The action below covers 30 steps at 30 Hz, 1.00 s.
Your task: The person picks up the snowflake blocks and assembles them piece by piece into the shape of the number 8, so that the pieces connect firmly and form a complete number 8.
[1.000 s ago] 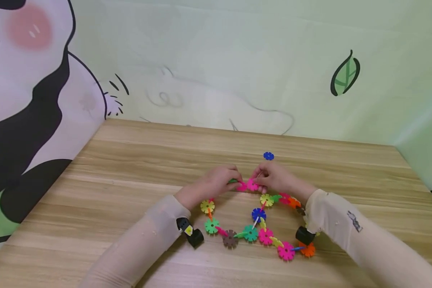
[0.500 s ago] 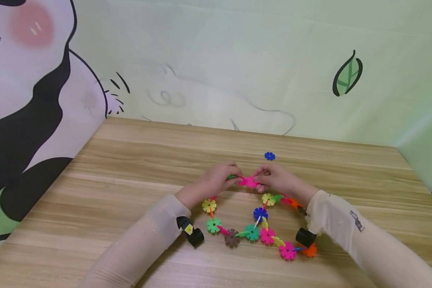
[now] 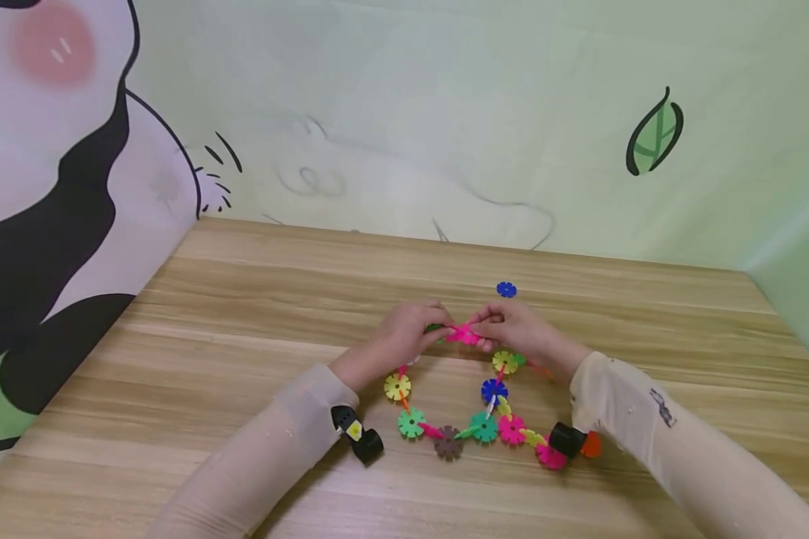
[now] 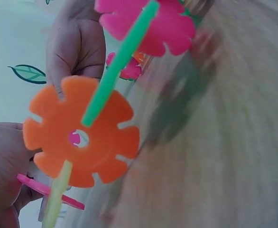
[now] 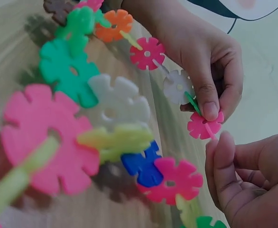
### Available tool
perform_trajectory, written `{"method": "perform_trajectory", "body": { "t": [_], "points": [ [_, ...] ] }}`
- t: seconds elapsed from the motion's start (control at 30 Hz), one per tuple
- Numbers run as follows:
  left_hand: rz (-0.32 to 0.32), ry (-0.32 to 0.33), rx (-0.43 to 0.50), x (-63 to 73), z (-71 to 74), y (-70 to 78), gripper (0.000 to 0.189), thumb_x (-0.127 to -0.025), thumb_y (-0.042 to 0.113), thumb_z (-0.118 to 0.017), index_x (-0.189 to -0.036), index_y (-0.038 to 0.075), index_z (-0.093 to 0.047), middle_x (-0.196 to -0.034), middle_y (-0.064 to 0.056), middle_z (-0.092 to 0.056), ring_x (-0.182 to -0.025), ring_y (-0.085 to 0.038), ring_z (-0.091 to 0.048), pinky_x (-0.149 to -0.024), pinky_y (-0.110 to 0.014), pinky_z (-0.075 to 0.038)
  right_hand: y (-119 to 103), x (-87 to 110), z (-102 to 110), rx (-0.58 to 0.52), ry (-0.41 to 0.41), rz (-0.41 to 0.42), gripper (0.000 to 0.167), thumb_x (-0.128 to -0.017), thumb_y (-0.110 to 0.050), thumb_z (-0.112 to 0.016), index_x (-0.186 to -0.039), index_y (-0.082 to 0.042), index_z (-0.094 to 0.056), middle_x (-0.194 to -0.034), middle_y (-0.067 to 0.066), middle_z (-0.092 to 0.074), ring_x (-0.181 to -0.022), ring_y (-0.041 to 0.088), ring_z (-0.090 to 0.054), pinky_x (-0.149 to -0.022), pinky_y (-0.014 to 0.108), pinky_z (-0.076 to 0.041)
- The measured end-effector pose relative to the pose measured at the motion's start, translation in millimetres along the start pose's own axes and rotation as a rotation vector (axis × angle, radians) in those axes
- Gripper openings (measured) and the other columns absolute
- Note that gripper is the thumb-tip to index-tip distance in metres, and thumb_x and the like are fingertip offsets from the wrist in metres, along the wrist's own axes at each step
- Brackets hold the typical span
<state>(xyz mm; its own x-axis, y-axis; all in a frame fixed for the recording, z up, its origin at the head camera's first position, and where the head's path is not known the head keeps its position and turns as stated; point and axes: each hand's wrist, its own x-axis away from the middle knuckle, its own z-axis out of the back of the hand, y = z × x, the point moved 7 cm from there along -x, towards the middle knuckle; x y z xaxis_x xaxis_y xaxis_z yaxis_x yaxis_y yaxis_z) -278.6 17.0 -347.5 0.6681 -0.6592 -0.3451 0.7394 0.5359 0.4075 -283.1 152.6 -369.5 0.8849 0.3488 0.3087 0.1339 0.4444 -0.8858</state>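
My left hand point(image 3: 411, 329) pinches a pink notched snowflake disc point(image 5: 197, 128) between thumb and finger, at one end of a chain of interlocked discs. Opposite it, my right hand point(image 3: 517, 329) pinches another pink disc point(image 3: 467, 335), which meets the first edge to edge. Beyond the left fingers in the right wrist view, a white disc point(image 5: 177, 88) and a pink disc point(image 5: 147, 53) follow along the chain. Below both hands the linked discs form a ring, with a brown disc point(image 3: 448, 443) and a blue disc point(image 3: 494, 391) among them.
A loose blue disc point(image 3: 506, 290) lies on the wooden table point(image 3: 276, 299) beyond the hands. Behind the table stands a pale wall point(image 3: 411, 112) with painted leaves. More linked discs run under the right wrist, including an orange disc point(image 3: 590, 445).
Both hands have risen slightly together, with the pink discs brought closer between the fingertips. The linked chain has shifted a little to the right and away. The loose blue disc stays put.
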Motion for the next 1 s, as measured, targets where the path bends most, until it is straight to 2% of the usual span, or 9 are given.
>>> {"method": "perform_trajectory", "body": {
  "t": [0.1, 0.2, 0.33, 0.47, 0.57, 0.67, 0.83, 0.93, 1.0],
  "points": [
    [0.035, -0.043, -0.022, -2.1, -2.2, -0.5, 0.015, -0.091, 0.017, -0.065, -0.097, 0.006, -0.072, -0.096, -0.005, -0.07, -0.088, -0.018, -0.066, -0.081, -0.028, -0.054, -1, -0.8, 1, 0.037, -0.008, -0.001, 0.027, -0.099, -0.005, -0.048, -0.118, 0.013, -0.052, -0.087, 0.005, -0.06, -0.068, 0.007, -0.057, -0.067, 0.019, -0.053],
    [0.092, -0.117, -0.044, -3.8, -6.2, -2.1, 0.017, -0.091, 0.02, -0.065, -0.1, 0.007, -0.07, -0.094, -0.004, -0.068, -0.085, -0.017, -0.064, -0.078, -0.028, -0.052, -3, -2.4, 1, 0.074, -0.029, 0.011, 0.027, -0.098, -0.006, -0.05, -0.118, 0.012, -0.054, -0.089, 0.008, -0.061, -0.069, 0.008, -0.059, -0.068, 0.02, -0.054],
    [0.145, -0.217, -0.031, -3.5, -11.6, -2.8, 0.03, -0.09, 0.027, -0.067, -0.113, 0.009, -0.064, -0.097, -0.003, -0.068, -0.085, -0.015, -0.061, -0.076, -0.027, -0.051, -4, -4.4, 0, 0.112, -0.057, 0.036, 0.028, -0.096, -0.005, -0.052, -0.121, 0.01, -0.054, -0.084, 0.007, -0.065, -0.067, 0.01, -0.061, -0.066, 0.021, -0.054],
    [0.125, -0.28, -0.03, -2.3, -16.4, -0.6, 0.045, -0.088, 0.033, -0.069, -0.126, 0.01, -0.059, -0.107, -0.003, -0.069, -0.093, -0.015, -0.062, -0.081, -0.027, -0.051, -5, -5.3, 0, 0.148, -0.079, 0.054, 0.035, -0.094, -0.004, -0.054, -0.127, 0.006, -0.05, -0.076, 0.003, -0.066, -0.065, 0.012, -0.061, -0.06, 0.021, -0.049],
    [0.111, -0.302, -0.033, -1.3, -19.3, -0.1, 0.046, -0.088, 0.035, -0.069, -0.127, 0.012, -0.06, -0.11, -0.002, -0.069, -0.093, -0.014, -0.062, -0.079, -0.027, -0.05, -6, -4.9, -1, 0.177, -0.102, 0.068, 0.037, -0.093, -0.005, -0.056, -0.128, 0.006, -0.048, -0.075, 0.002, -0.067, -0.064, 0.012, -0.062, -0.057, 0.021, -0.047],
    [0.113, -0.303, -0.021, -0.8, -21.8, -1.1, 0.044, -0.087, 0.034, -0.07, -0.125, 0.013, -0.061, -0.109, -0.001, -0.069, -0.091, -0.013, -0.061, -0.078, -0.025, -0.049, -9, -3.7, 0, 0.239, -0.104, 0.101, 0.035, -0.093, -0.007, -0.058, -0.125, 0.006, -0.052, -0.079, 0.008, -0.069, -0.063, 0.012, -0.06, -0.056, 0.022, -0.047],
    [0.081, -0.302, -0.055, -0.8, -24.8, -1.1, 0.038, -0.086, 0.033, -0.071, -0.118, 0.014, -0.064, -0.105, 0.001, -0.067, -0.09, -0.011, -0.06, -0.081, -0.025, -0.049, -14, -5.8, 21, 0.426, 0.002, 0.171, 0.024, -0.092, -0.008, -0.059, -0.112, 0.007, -0.06, -0.086, 0.018, -0.068, -0.063, 0.017, -0.061, -0.057, 0.025, -0.049],
    [0.058, -0.313, -0.1, -0.3, -25.3, 1.0, 0.034, -0.086, 0.033, -0.072, -0.114, 0.014, -0.066, -0.102, 0.001, -0.065, -0.089, -0.012, -0.059, -0.081, -0.026, -0.049, -14, -10.2, 41, 0.577, 0.122, 0.166, 0.02, -0.092, -0.009, -0.06, -0.105, 0.006, -0.063, -0.09, 0.019, -0.069, -0.068, 0.021, -0.064, -0.063, 0.03, -0.051],
    [0.055, -0.33, -0.117, 0.6, -25.8, 2.2, 0.035, -0.085, 0.034, -0.072, -0.114, 0.015, -0.066, -0.103, 0.001, -0.064, -0.09, -0.012, -0.058, -0.083, -0.027, -0.049, -12, -13.6, 55, 0.672, 0.194, 0.128, 0.02, -0.093, -0.012, -0.06, -0.105, 0.004, -0.063, -0.095, 0.019, -0.069, -0.076, 0.024, -0.065, -0.07, 0.033, -0.052]
  ]
}}
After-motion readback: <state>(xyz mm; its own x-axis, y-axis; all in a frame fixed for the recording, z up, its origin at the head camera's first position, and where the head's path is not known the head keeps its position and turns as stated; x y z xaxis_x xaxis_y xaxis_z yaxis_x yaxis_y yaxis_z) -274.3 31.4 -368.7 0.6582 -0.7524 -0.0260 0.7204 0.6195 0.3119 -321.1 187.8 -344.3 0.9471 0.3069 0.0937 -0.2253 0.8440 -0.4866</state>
